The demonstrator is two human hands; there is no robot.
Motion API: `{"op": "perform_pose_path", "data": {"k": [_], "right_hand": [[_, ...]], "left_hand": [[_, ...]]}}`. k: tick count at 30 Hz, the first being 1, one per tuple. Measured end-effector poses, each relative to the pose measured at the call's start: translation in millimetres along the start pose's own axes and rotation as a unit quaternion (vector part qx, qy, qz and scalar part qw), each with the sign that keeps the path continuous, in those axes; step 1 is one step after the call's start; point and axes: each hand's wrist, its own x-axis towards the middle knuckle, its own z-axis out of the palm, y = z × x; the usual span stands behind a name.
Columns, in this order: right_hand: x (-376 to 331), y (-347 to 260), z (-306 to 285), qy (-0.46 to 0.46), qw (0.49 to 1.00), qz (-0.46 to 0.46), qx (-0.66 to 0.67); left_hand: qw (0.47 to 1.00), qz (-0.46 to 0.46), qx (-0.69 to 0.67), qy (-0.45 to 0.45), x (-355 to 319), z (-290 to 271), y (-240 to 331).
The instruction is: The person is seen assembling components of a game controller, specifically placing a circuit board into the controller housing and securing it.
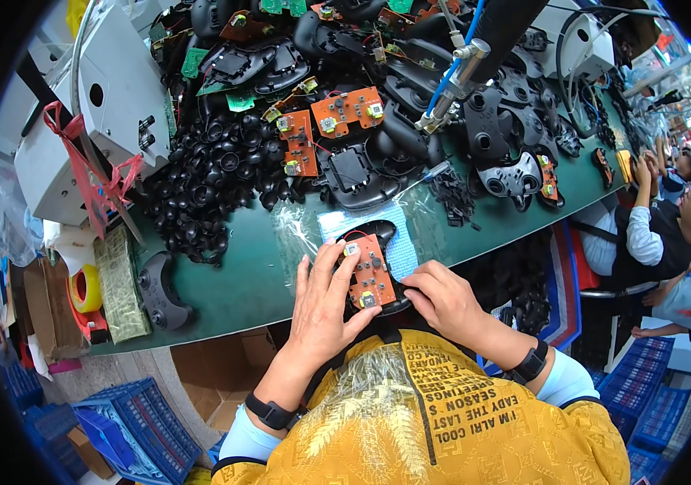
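An orange circuit board [372, 271] lies in a black game controller shell [394, 234], on a light blue cloth [407, 257] at the table's near edge. My left hand [321, 305] spans the board, its fingertips at the far end by a white-and-yellow part and its thumb at the near end. At the shell's right side my right hand [445, 301] has thumb and forefinger closed on the edge. Its fingertips partly cover what they grip. A red wire shows at the board's far end.
Black thumbstick caps [208, 174] are heaped at the left. Beyond the cloth lie more shells [353, 178] and orange boards [347, 111]. An assembled controller [164, 289] sits near the left edge. A metal air-tool fitting [454, 81] hangs above. Another person [669, 234] sits at the right.
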Motion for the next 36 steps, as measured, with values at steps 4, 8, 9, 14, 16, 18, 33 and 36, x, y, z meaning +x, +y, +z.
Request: {"op": "perform_pose_path", "data": {"k": [4,8,9,14,16,18,33,36], "right_hand": [[-0.4,-0.4,4.9,0.013,1.0,0.008,0.002],[-0.7,0.4,6.0,0.022,1.0,-0.011,-0.009],[-0.8,0.5,5.7,0.022,1.0,-0.017,-0.013],[4.8,-3.8,0.2,-0.007,1.0,-0.005,-0.021],[5.4,-3.8,-1.4,-0.015,1.0,-0.003,-0.02],[5.1,-3.2,-2.4,-0.019,0.997,-0.038,-0.062],[5.0,3.3,-0.2,-0.005,0.993,0.051,0.108],[3.7,3.7,-0.1,-0.021,0.976,0.136,0.17]], "left_hand": [[1.0,0.005,-0.019,0.002,-1.2,2.2,-5.3],[1.0,0.019,-0.021,0.009,-3.3,7.5,-9.6],[1.0,0.022,-0.018,0.011,-3.5,8.2,-10.1],[0.999,0.029,-0.013,0.016,-4.0,8.8,-9.7],[1.0,0.022,-0.016,0.016,-4.5,9.6,-10.4],[0.999,0.024,-0.018,0.018,-4.1,10.2,-10.0],[0.999,0.028,-0.027,0.036,-6.7,13.7,-10.6],[0.998,0.032,-0.027,0.035,-4.7,16.8,-12.6]]}}
